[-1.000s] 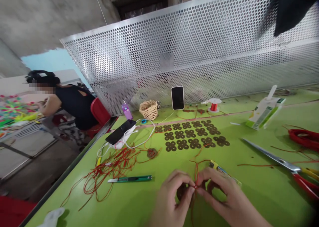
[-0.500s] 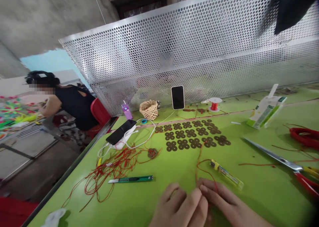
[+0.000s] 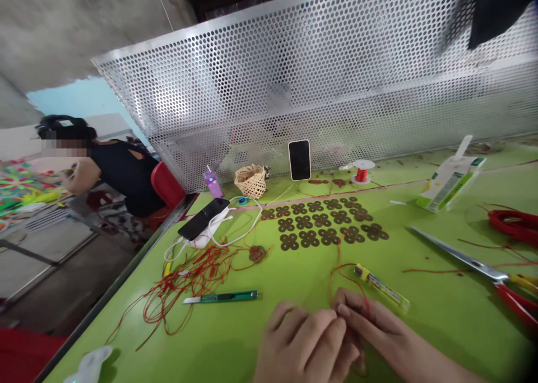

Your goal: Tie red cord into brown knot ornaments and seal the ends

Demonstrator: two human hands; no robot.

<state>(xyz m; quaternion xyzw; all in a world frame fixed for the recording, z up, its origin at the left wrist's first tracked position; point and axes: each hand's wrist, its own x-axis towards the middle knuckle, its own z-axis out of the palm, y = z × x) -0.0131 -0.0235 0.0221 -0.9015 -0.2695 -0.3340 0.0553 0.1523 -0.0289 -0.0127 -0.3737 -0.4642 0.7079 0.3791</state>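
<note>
Red cord [image 3: 338,253] is partly hidden by both hands [image 3: 303,341].

Left hand [image 3: 305,341] curled, covers its own fingertips and whatever sits between them and the right hand [image 3: 374,321]; grip on the red cord [image 3: 330,285] unreadable. Both wrists run off bottom edge. Scissors [image 3: 474,264] handles and red coil [image 3: 513,226] cut by right edge. Dark cloth [image 3: 496,13] top right cropped, blurred. Glue tube [image 3: 382,288] print too small
</note>
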